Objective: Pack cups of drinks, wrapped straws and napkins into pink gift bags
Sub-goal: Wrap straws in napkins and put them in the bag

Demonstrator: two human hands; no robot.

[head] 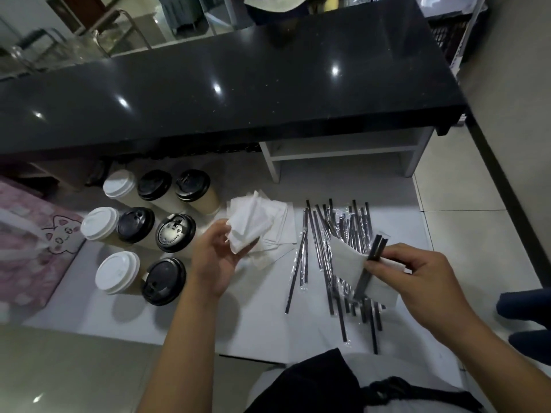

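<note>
Held straws: We saw two black wrapped straws [371,263] in the right hand [417,272]. Their long axis ran steeply, top ends pointing away from us and slightly right, toward the black counter [238,93].
Right hand: Thumb and fingers pinched the straws against a folded napkin [348,257], above the loose straws [328,231]. The forearm entered from the lower right.
Left hand: The left hand [214,257] was palm up, fingers curled round a crumpled napkin [247,225], just above the napkin stack [278,231].
Loose straws: They lay fanned on the white table [208,323], mostly lengthwise away from us, right of the stack.
Cups: Eight lidded cups [134,234] stood upright in three rows, left of the left hand.
Bag: A pink bag [32,248] with a cat drawing sat at the far left edge.
</note>
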